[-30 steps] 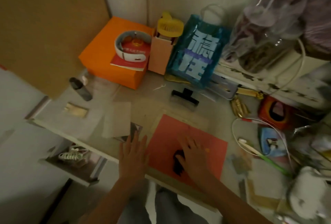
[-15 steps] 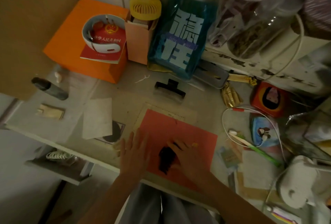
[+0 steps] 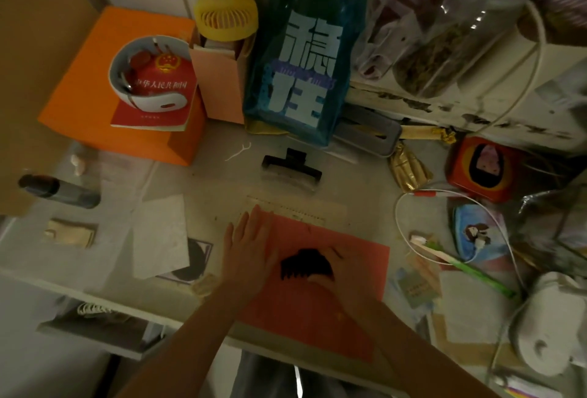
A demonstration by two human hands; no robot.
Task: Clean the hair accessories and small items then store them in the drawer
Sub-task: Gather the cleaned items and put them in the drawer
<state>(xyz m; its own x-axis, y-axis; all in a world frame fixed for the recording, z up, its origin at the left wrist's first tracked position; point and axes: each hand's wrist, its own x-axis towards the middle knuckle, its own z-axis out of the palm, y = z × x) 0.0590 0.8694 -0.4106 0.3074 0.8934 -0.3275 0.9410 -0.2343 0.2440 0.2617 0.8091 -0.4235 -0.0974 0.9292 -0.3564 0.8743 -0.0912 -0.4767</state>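
While flat on the red sheet (image 3: 355, 257), left hand (image 3: 249, 251) fingers spread, right hand (image 3: 341, 270) fingers pinching black hair claw (image 3: 305, 265).

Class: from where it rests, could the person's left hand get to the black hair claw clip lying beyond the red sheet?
Probably yes. The left hand lies flat and empty; only bare desk separates it from the black claw clip.

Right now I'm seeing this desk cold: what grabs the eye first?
Two hands at the near edge: the left hand lies flat on a coral paper sheet, and the right hand covers a dark hair claw. Behind, against the wall, stand a bright orange box and a blue bag.
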